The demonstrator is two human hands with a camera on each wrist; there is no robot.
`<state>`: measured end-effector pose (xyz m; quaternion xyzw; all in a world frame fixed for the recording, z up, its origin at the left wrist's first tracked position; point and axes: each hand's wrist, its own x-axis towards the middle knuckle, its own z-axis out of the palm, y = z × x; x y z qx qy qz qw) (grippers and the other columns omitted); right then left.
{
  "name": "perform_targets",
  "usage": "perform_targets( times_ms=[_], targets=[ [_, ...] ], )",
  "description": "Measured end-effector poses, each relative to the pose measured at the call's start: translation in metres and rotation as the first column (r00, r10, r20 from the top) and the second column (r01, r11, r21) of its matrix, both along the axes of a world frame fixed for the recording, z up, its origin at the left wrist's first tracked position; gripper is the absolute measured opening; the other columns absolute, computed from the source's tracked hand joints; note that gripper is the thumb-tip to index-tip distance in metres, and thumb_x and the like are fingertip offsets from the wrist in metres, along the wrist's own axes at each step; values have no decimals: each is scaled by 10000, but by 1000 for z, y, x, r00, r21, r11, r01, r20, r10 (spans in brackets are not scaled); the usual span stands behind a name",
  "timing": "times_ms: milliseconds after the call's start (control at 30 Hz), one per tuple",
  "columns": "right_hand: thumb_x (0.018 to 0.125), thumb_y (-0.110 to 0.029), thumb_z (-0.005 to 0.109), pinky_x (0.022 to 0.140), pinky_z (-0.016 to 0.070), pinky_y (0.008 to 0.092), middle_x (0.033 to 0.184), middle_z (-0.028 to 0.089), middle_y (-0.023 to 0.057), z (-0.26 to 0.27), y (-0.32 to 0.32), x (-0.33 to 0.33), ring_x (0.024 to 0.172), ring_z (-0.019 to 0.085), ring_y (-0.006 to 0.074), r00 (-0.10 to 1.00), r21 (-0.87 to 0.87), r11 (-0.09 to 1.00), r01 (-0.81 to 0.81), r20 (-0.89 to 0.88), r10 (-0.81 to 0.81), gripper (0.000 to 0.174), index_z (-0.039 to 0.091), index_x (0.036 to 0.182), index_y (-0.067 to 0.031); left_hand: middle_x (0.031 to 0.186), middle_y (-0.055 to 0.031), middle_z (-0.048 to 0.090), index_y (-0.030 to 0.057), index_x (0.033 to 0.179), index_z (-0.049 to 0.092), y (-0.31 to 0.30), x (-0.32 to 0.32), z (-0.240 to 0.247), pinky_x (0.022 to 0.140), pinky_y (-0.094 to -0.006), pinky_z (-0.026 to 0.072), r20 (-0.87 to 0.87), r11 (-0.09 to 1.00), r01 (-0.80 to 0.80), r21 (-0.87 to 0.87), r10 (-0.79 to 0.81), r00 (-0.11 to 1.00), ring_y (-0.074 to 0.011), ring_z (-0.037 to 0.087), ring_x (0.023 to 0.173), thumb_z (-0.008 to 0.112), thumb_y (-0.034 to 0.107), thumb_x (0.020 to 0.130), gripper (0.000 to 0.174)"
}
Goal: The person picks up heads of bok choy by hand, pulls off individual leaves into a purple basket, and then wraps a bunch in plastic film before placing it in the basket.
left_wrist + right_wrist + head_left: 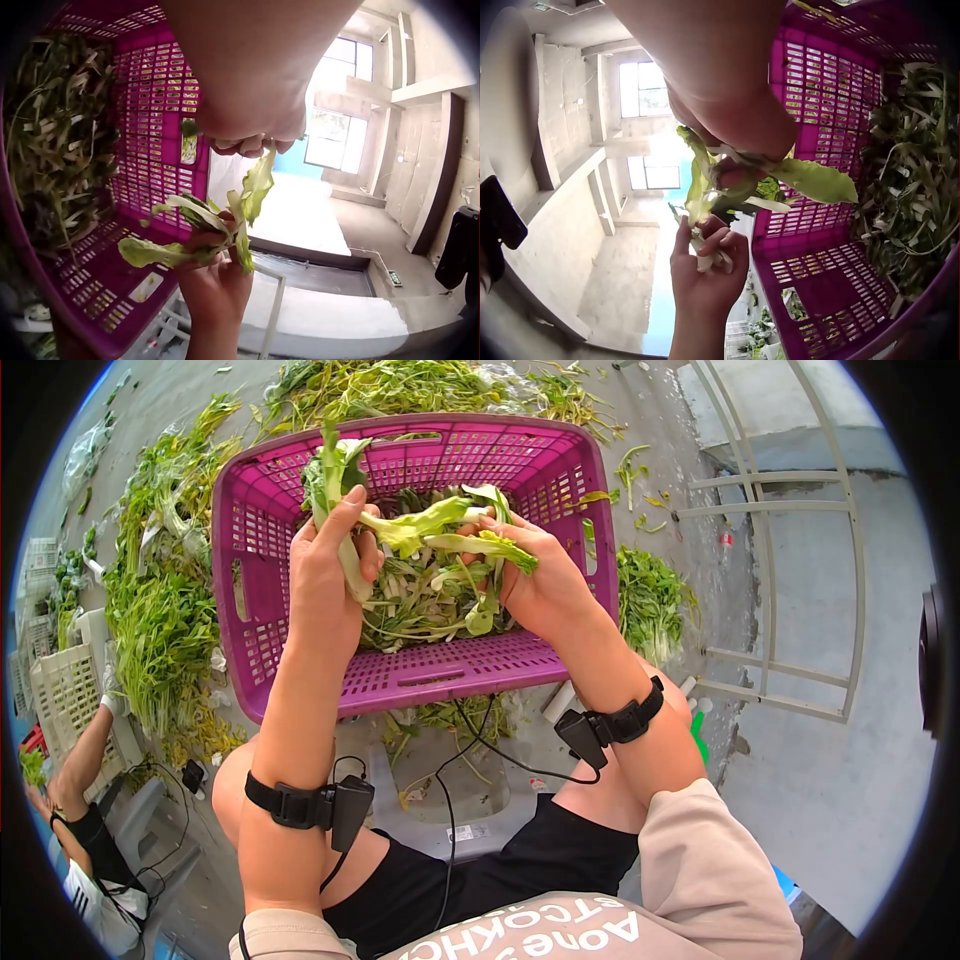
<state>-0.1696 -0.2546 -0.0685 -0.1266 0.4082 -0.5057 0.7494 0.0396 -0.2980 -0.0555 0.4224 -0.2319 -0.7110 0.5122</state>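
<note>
My left hand (328,575) grips a leafy green stalk (352,560), its white stem end pointing down and its leaves up. In my right hand (545,575) several pale-stemmed leaves (480,545) are pinched, and a yellow-green leaf (415,528) stretches across between the two hands. Both hands are held over a magenta plastic basket (440,678), which has a layer of cut stems and leaves (430,605) inside. From the right wrist view, the yellow-green leaf (699,191) reaches down to the left fingertips. A long leaf (817,180) sticks out sideways from the right hand.
Piles of greens lie on the floor to the left (155,630), behind the basket (400,388) and to the right (650,600). A metal frame (770,510) stands at the right. Another person's arm (82,760) is beside a cream crate (70,685). Black cables (450,780) hang below the basket.
</note>
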Motion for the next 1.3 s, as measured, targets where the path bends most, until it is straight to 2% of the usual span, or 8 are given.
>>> perform_targets(
  times_ms=[267,333,467,533,700,933,1100,1300],
  targets=[
    [997,-141,551,630,514,291,1001,709,90,8,-1,0,844,698,182,999,-3,1000,23,-32,-23,72,541,1069,-133,724,-3,576,87,915,616,-5,7,-8,606,-265,404,0,992,-128,-8,128,992,-86,507,616,692,239,923,171],
    [998,-138,547,631,511,290,1003,709,88,9,-1,-1,847,698,182,999,-2,1000,26,-46,-26,71,539,1069,-134,695,12,540,96,902,607,-4,9,1,641,-248,394,233,992,-128,-8,127,964,-92,512,634,704,219,913,157],
    [1001,-142,546,645,501,284,1007,709,87,10,-2,-1,875,694,176,995,-54,998,34,-89,-38,65,537,1065,-137,681,15,523,90,938,596,-1,3,2,650,-237,405,340,994,-51,-92,79,937,-97,524,634,721,213,905,178],
    [1001,-147,551,650,499,282,1008,709,86,10,-2,1,885,691,172,993,-79,996,33,-111,-41,66,535,1065,-138,691,20,497,50,1107,580,4,-6,-4,652,-262,450,171,997,82,7,-82,982,-94,520,654,704,238,923,290],
    [994,-143,583,672,516,290,1014,704,95,16,-1,8,920,680,161,986,-147,988,51,-150,-73,72,533,1036,-111,704,22,521,76,1002,556,20,-19,-16,534,-221,409,-111,953,211,217,-191,975,-68,496,586,752,311,905,321],
    [987,-131,604,731,566,325,1067,695,114,17,0,16,962,673,181,976,-170,985,4,-215,-41,98,526,1029,-90,766,1,542,79,998,581,22,-20,-14,553,-240,405,-84,965,185,184,-172,981,-99,480,573,708,231,914,216],
    [984,-126,601,730,573,333,1097,682,142,14,-2,9,975,687,221,976,-163,985,64,-195,-96,110,516,1043,-91,849,-35,568,85,997,540,16,-9,-12,792,-288,434,-139,982,20,187,6,990,-152,533,826,618,149,861,169],
    [979,-114,585,663,553,310,1086,679,152,10,-2,5,875,692,207,982,-139,986,95,-148,-115,105,512,1050,-90,859,-59,572,70,981,542,9,-4,-18,943,-339,405,-220,998,-42,49,52,974,-198,553,870,600,112,841,157]
  ],
)
